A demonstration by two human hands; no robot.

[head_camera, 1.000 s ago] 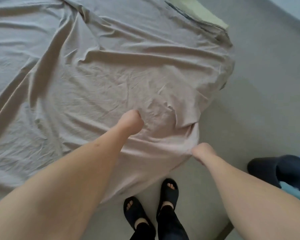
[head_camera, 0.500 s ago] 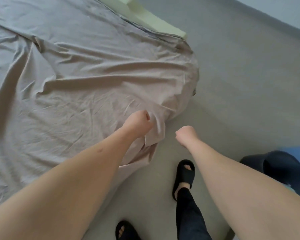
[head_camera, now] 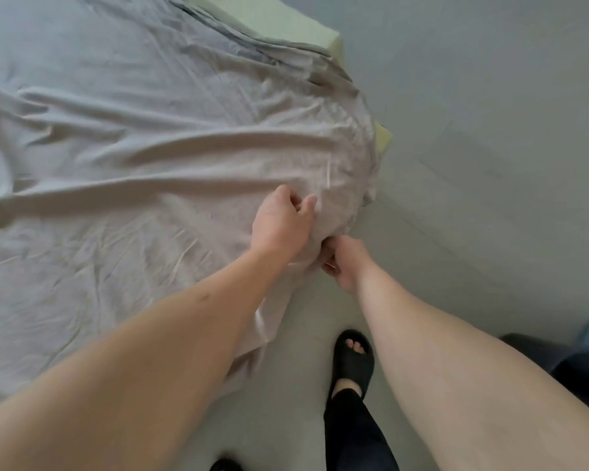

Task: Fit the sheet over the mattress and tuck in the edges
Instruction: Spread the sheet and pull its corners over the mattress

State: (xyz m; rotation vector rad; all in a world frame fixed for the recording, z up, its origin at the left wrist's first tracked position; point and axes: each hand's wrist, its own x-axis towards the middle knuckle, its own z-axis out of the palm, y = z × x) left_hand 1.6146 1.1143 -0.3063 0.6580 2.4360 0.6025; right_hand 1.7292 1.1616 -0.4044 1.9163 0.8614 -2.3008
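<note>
Your wrinkled pale grey-beige fabric sheet (head_camera: 133, 158) lies spread over the pale green foam mattress (head_camera: 286, 22), whose far right corner and right edge show bare. Grey floor (head_camera: 490, 130) runs right and near; a black sandal (head_camera: 352, 358) stands there. Your left hand (head_camera: 281, 222) rests on the sheet's near right corner, fingers curled, loosely pinching fabric. Your right hand (head_camera: 344, 263) grips the sheet's edge just below it.

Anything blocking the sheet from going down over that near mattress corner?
Nothing visible. The left hand and right hand both grip the wrinkled grey fabric sheet at the corner; pale green foam mattress shows bare beyond, with only grey floor beside it.
</note>
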